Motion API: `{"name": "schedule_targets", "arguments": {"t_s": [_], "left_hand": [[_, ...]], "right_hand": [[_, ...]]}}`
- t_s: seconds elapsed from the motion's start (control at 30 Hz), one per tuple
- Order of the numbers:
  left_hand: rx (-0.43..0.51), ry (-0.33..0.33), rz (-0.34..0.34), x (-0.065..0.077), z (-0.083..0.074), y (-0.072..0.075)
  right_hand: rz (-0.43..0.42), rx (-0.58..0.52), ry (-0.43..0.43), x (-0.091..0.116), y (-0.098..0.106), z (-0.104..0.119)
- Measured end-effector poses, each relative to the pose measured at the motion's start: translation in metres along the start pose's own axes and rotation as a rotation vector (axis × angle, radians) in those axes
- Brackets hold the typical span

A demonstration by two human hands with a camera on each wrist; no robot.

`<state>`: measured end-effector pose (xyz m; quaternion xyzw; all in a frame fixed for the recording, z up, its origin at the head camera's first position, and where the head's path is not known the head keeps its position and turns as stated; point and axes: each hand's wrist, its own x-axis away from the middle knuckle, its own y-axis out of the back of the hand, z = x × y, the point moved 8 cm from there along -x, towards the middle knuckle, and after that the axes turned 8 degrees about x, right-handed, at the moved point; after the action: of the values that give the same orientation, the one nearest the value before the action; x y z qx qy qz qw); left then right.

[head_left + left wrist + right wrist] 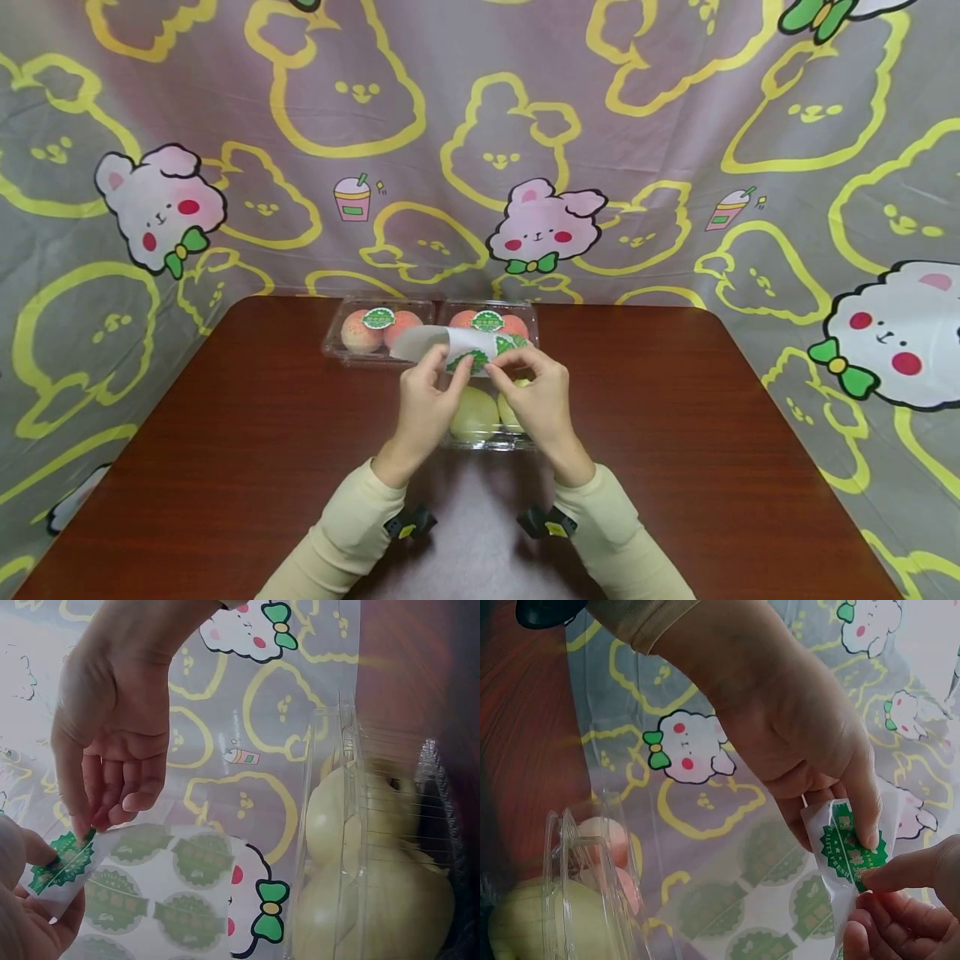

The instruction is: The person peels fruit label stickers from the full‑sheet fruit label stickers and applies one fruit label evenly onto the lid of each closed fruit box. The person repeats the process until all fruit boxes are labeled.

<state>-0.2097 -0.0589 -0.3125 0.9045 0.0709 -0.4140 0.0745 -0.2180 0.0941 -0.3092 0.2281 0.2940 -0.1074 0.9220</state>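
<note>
A white sheet of round green stickers (471, 340) is held up and bent over above a clear plastic box (491, 445). My left hand (429, 398) grips the sheet, its thumb on a green sticker (847, 851) at the folded edge. From the other side my right hand (542, 400) pinches at that same sticker's edge with thumb and forefinger. More stickers show faintly through the sheet in both wrist views. Inside the box below my hands are pale yellow-green fruits (474, 414), partly hidden behind the right hand.
Two more clear boxes stand side by side at the back of the brown table (645, 400): the left box (333, 343) and the right box (531, 315). Both hold pinkish peach-like fruits (362, 333) and bear a green round label (378, 318). A patterned curtain (420, 175) hangs behind.
</note>
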Motion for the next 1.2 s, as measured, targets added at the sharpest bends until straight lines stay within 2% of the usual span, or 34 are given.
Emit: {"name": "schedule_targets", "arguments": {"t_s": [0.1,0.23,0.33,0.4,0.47,0.57,0.67,0.73,1.2], "left_hand": [[0.026,0.036,0.017,-0.002,0.001,0.0],[0.057,0.129,0.03,-0.005,0.007,0.002],[0.052,0.185,-0.001,-0.007,0.01,0.009],[0.04,0.192,-0.036,-0.008,0.009,0.015],[0.021,0.164,-0.072,-0.011,0.005,0.021],[-0.047,0.07,-0.116,-0.014,-0.003,0.029],[-0.122,-0.023,-0.143,-0.016,-0.01,0.034],[-0.145,-0.056,-0.15,-0.016,-0.012,0.035],[-0.137,-0.053,-0.167,-0.021,-0.009,0.043]], "right_hand": [[0.015,0.003,-0.016,0.0,-0.001,-0.001],[0.023,0.014,0.012,-0.001,-0.001,0.0],[0.037,0.034,0.054,-0.002,-0.001,0.002],[0.047,0.045,0.076,-0.002,-0.002,0.003],[0.057,0.053,0.088,-0.002,-0.002,0.003],[0.066,0.055,0.103,-0.002,-0.003,0.005],[0.069,0.059,0.127,-0.002,-0.003,0.006],[0.066,0.062,0.145,-0.002,-0.003,0.006],[0.096,0.045,0.241,-0.001,-0.004,0.014]]}}
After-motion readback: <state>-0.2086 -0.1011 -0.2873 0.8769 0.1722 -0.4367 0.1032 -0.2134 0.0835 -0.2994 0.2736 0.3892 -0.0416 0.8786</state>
